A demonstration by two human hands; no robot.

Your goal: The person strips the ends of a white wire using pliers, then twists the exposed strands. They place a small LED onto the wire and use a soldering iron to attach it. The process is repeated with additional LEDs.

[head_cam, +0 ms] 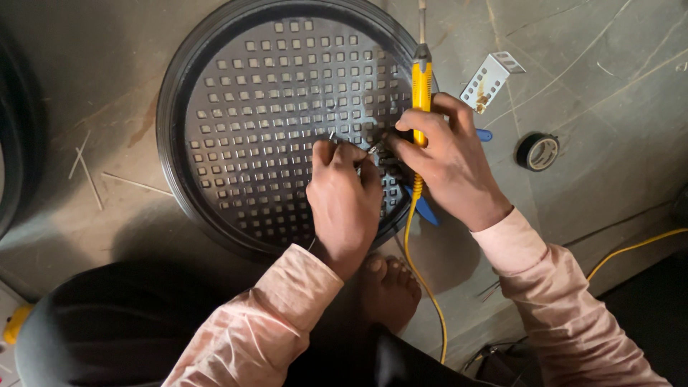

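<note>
A round black perforated metal cover (272, 107) lies flat on the stone floor. My left hand (345, 201) rests on its right part with the fingers pinched on a small thin wire end near the grid. My right hand (448, 161) grips a yellow soldering iron (421, 89), handle pointing away from me. Its tip is hidden between my two hands, close to the pinched wire. The iron's yellow cord (423, 287) trails back toward me past my bare foot (390, 290).
A roll of black tape (537, 151) lies on the floor to the right. A small perforated white metal bracket (487, 80) sits beyond my right hand. Blue-handled pliers (426, 209) peek out under my right wrist. Another yellow cable (634, 249) runs along the right.
</note>
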